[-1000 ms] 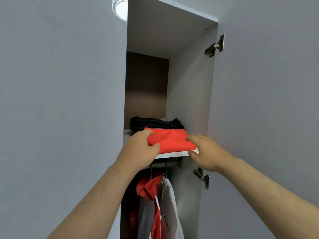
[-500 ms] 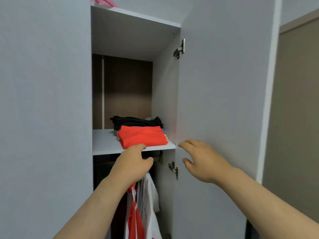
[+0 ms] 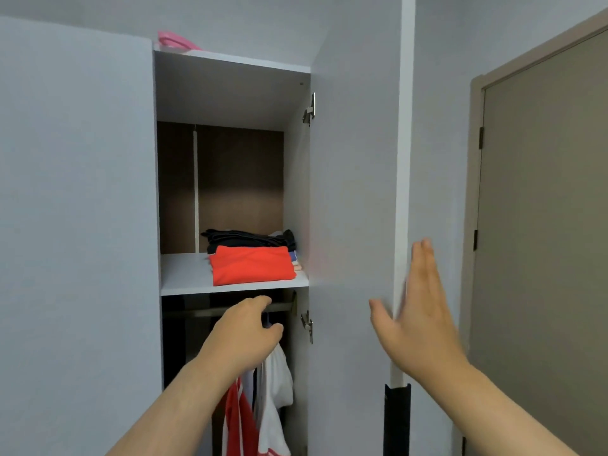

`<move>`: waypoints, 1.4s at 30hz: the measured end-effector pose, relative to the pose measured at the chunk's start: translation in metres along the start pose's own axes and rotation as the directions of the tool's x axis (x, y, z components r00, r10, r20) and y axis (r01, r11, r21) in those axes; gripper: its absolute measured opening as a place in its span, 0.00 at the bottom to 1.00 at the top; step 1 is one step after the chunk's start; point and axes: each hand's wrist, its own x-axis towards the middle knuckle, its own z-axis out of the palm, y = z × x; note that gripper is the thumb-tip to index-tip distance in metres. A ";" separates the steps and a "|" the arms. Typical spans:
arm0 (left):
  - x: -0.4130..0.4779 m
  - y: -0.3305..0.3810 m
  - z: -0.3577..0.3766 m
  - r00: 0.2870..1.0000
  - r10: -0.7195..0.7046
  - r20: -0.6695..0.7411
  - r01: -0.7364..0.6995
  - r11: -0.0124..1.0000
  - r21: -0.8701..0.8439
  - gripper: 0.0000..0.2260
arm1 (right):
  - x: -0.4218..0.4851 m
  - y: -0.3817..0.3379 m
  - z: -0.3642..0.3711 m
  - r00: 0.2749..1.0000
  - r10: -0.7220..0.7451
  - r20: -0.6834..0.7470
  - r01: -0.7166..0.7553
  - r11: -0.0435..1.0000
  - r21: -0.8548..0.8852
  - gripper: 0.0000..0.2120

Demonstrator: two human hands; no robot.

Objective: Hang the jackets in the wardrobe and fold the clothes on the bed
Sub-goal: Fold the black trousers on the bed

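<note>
Now, just below the shelf (image 3: pixel 184 274), the left hand (image 3: pixel 245 330) is hanging loosely curled and empty. Right of the shelf, the right hand (image 3: pixel 418 320) is spreading flat at the door (image 3: pixel 355 192) edge, gripping nothing. The jackets (image 3: pixel 274 380) are hanging under the shelf, and the folded red garment (image 3: pixel 251 264) is sitting on its front. Swinging the door shut now is likely risking 1 pinched left hand or a snagged white sleeve.

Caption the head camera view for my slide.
A folded red garment lies on the wardrobe shelf; right hand open at the door edge.
</note>
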 end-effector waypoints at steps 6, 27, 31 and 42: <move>-0.018 -0.016 -0.017 0.992 0.034 -0.120 -0.028 0.998 0.052 0.29 | -0.003 -0.002 0.022 0.952 0.261 0.160 -0.306 0.802 0.513 0.28; -0.005 -0.184 -0.103 0.971 -0.199 -0.136 0.211 0.974 0.083 0.29 | -0.007 -0.145 0.172 0.996 -0.066 0.064 0.040 0.934 0.355 0.58; 0.008 -0.223 -0.115 0.968 -0.184 -0.172 0.203 0.974 0.101 0.30 | 0.008 -0.179 0.233 0.993 -0.113 0.036 0.102 0.969 0.224 0.57; 0.054 -0.308 -0.132 0.935 0.055 -0.350 0.083 0.926 0.367 0.35 | 0.046 -0.213 0.333 0.994 -0.074 -0.077 0.074 0.997 0.005 0.56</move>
